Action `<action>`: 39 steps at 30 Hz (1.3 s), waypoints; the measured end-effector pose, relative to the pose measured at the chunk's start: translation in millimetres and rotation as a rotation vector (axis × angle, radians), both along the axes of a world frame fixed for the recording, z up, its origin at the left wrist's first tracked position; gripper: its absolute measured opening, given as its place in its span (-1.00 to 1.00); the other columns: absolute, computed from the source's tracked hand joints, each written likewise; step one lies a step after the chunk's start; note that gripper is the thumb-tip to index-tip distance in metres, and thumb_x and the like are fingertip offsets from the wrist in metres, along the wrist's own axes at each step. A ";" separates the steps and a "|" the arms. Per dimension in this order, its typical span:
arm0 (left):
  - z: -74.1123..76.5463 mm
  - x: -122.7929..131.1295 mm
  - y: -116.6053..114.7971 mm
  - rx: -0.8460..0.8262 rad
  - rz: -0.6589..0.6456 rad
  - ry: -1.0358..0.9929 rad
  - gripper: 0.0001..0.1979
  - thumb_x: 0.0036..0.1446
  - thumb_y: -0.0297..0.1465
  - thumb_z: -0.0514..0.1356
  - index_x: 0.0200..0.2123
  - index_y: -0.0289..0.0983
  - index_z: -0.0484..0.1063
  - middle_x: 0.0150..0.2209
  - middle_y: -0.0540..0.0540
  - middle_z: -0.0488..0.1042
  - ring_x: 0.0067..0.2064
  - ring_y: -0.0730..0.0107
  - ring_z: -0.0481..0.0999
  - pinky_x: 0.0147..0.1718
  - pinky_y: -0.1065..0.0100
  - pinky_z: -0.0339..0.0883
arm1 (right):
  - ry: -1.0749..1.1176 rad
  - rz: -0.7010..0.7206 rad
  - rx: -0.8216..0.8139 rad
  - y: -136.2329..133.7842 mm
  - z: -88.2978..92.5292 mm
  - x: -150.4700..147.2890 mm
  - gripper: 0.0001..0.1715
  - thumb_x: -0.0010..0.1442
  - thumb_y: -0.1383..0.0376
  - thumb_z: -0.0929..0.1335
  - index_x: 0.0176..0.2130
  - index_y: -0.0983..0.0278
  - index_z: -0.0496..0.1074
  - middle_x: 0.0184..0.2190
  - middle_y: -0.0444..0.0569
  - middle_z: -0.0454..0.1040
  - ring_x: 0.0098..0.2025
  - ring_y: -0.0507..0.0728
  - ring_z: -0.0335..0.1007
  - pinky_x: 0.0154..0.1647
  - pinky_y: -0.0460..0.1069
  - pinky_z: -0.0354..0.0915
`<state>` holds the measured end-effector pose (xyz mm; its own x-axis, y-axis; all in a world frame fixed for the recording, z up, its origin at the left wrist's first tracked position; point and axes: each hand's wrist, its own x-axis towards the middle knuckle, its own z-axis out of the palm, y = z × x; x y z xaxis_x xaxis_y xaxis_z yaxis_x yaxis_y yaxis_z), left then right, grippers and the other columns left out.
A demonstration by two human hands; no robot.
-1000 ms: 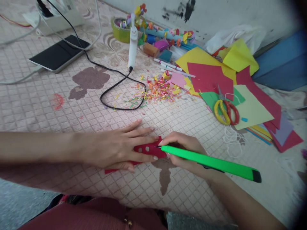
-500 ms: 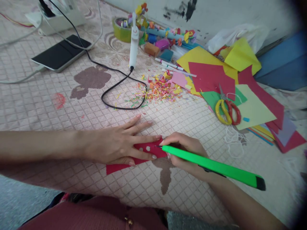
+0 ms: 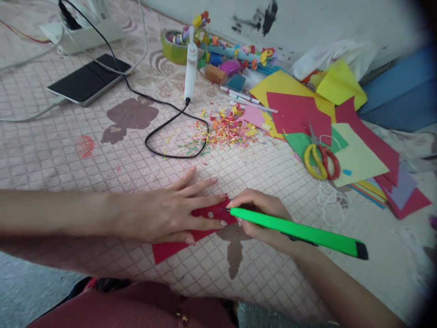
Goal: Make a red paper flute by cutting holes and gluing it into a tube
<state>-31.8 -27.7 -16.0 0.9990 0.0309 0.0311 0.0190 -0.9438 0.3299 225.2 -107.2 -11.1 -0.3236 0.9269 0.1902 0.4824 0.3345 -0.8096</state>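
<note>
My left hand point(image 3: 177, 209) lies flat with its fingers spread, pressing a strip of red paper point(image 3: 170, 250) against the patterned cloth. A small pale hole shows in the paper between two of its fingers; more of the strip is hidden under the palm. Gripped low like a pen in my right hand point(image 3: 262, 209) is a green utility knife point(image 3: 297, 229). Its thin dark blade tip meets the paper beside my left fingertips, and its black end points to the lower right.
Paper scraps point(image 3: 232, 130) lie beyond my hands, near a white glue gun point(image 3: 190, 73) with a looped black cord. On the right are scissors point(image 3: 321, 161), white string point(image 3: 329, 200) and coloured sheets point(image 3: 298, 114). A dark phone point(image 3: 90, 79) and a power strip point(image 3: 82, 38) sit at the left.
The red strip has turned slightly under my left hand, its near-left corner now lower. The green knife's back end has shifted a little up and left; its tip stays on the paper.
</note>
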 end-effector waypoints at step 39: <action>-9.5 -5.0 -0.7 0.103 0.048 -0.030 -0.24 0.19 -0.55 0.21 0.37 0.12 0.15 0.48 0.02 -0.03 0.47 -0.36 -0.22 0.25 -0.59 -0.34 | -0.007 -0.019 -0.024 -4.1 4.7 -0.1 -0.79 0.13 0.45 0.34 -0.23 0.22 0.51 -0.38 -0.11 0.58 -0.42 0.00 0.49 -0.44 -0.11 0.35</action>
